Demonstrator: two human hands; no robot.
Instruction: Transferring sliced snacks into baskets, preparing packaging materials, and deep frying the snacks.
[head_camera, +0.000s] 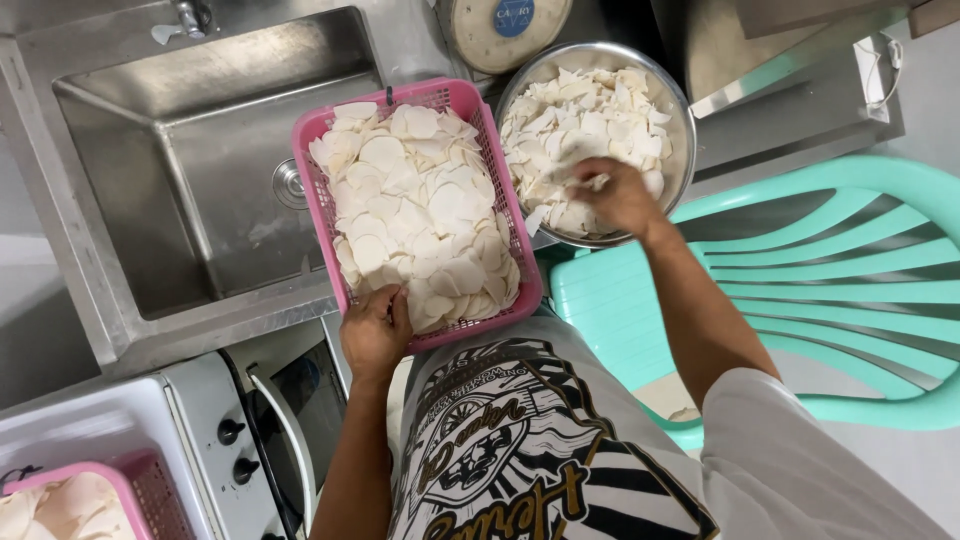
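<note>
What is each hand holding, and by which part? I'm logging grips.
The left hand grips the pink plastic basket of white slices by its near rim. The right hand is in the round metal bowl; its hold cannot be told.

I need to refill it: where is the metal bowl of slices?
The metal bowl sits upper centre-right in the head view, right of the pink basket, with the right hand reaching into it.

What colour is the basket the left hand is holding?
Pink, a plastic mesh basket full of pale white slices; the left hand grips its near edge. Seen in the head view.
</note>
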